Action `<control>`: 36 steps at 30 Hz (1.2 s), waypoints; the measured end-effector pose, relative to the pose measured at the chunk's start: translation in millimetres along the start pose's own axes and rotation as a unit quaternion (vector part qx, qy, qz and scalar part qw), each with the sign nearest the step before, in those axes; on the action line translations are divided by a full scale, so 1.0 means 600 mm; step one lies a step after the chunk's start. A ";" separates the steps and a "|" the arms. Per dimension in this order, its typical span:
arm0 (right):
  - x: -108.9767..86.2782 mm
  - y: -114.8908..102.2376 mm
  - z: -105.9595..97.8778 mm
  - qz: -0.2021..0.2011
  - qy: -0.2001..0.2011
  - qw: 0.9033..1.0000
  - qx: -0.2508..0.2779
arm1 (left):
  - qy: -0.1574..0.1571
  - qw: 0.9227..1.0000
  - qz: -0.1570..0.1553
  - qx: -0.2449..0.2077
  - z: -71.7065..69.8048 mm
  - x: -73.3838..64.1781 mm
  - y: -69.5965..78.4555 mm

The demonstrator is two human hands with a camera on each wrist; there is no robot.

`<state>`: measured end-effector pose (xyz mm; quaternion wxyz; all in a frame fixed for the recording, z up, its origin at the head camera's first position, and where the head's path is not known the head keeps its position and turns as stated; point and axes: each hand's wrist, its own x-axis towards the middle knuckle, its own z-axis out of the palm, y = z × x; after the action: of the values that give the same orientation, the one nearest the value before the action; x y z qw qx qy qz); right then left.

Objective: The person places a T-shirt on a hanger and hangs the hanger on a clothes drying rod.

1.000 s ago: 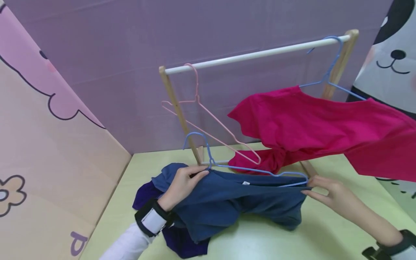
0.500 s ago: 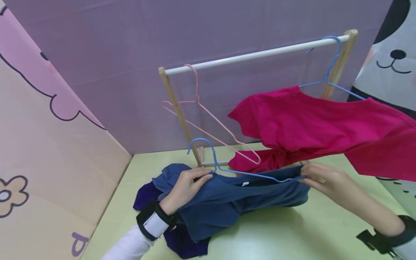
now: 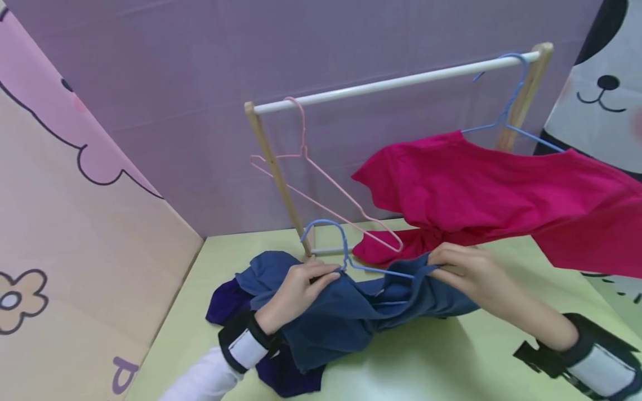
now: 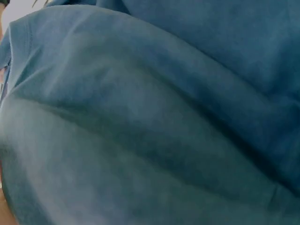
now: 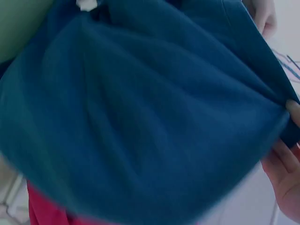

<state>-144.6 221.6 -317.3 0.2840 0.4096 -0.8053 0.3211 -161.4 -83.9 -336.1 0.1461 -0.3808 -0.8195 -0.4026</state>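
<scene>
A blue T-shirt lies bunched on the table, its neck opening facing up. A blue clothes hanger sits partly in that opening, its hook standing up at the left and its right end covered by cloth. My left hand pinches the collar right below the hook, where the hanger's shoulder goes under the fabric. Farther right, my right hand pinches the collar's edge and lifts it over the hanger's right arm. Stretched blue cloth fills the left wrist view. The right wrist view shows my right fingers gripping the shirt's edge.
Behind stands a rack with a white rail and wooden posts. An unclothed pink hanger hangs at its left, a red T-shirt on another blue hanger at its right. Dark purple cloth lies beneath the blue shirt.
My right hand has moved left, drawing the collar over the hanger's right end, which was visible before. The hook has shifted slightly right and down with my left hand.
</scene>
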 end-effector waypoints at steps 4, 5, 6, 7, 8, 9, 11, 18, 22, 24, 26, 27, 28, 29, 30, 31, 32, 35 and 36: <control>0.004 -0.002 0.018 0.036 0.017 0.999 0.034 | 0.015 1.000 -0.001 0.003 0.002 0.001 0.004; 0.003 -0.002 0.021 0.053 0.015 0.998 0.040 | 0.020 1.000 0.000 0.005 0.002 0.001 0.005; 0.002 -0.002 0.024 0.075 0.012 0.996 0.049 | 0.024 1.000 0.001 0.007 0.002 0.001 0.006; 0.001 -0.002 0.025 0.098 0.009 0.994 0.053 | 0.027 1.000 0.003 0.008 0.003 0.001 0.006; 0.000 -0.001 0.027 0.122 0.005 0.991 0.056 | 0.029 1.000 0.006 0.010 0.004 0.001 0.007; -0.002 -0.001 0.028 0.146 0.001 0.988 0.059 | 0.030 0.999 0.008 0.010 0.005 0.001 0.007; -0.006 0.001 0.028 0.183 -0.011 0.982 0.054 | 0.031 0.999 0.013 0.012 0.006 0.002 0.007; -0.017 0.006 0.028 0.216 -0.098 0.970 0.059 | 0.036 0.999 0.022 0.010 0.008 0.005 0.009; -0.018 0.003 0.037 0.183 -0.099 0.974 0.084 | 0.036 0.999 0.040 0.008 0.009 0.008 0.012; -0.014 -0.001 0.042 0.175 -0.092 0.977 0.079 | 0.039 0.998 0.051 0.009 0.010 0.009 0.013; -0.010 -0.005 0.046 0.178 -0.089 0.977 0.074 | 0.042 0.998 0.055 0.010 0.011 0.011 0.013; -0.008 -0.006 0.047 0.183 -0.090 0.976 0.074 | 0.042 0.997 0.057 0.011 0.012 0.011 0.012; -0.007 -0.008 0.049 0.189 -0.093 0.975 0.075 | 0.042 0.998 0.055 0.010 0.013 0.011 0.012; -0.007 -0.010 0.049 0.198 -0.099 0.972 0.078 | 0.040 0.998 0.054 0.010 0.013 0.011 0.012; -0.007 -0.011 0.050 0.208 -0.105 0.969 0.080 | 0.037 0.998 0.050 0.009 0.013 0.010 0.011; -0.008 -0.012 0.050 0.217 -0.108 0.966 0.084 | 0.033 0.998 0.046 0.008 0.013 0.008 0.010; -0.010 -0.012 0.050 0.229 -0.111 0.963 0.084 | 0.028 0.999 0.041 0.007 0.013 0.006 0.009; -0.017 -0.011 0.045 0.258 -0.105 0.957 0.075 | 0.019 1.000 0.023 0.007 0.010 -0.001 0.006; -0.020 -0.009 0.041 0.265 -0.099 0.957 0.070 | 0.017 1.000 0.018 0.008 0.008 -0.003 0.004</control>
<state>-138.7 206.3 -340.0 0.0779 0.2301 -0.8846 0.3980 -157.7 -80.3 -338.7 0.1701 -0.3870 -0.8131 -0.4002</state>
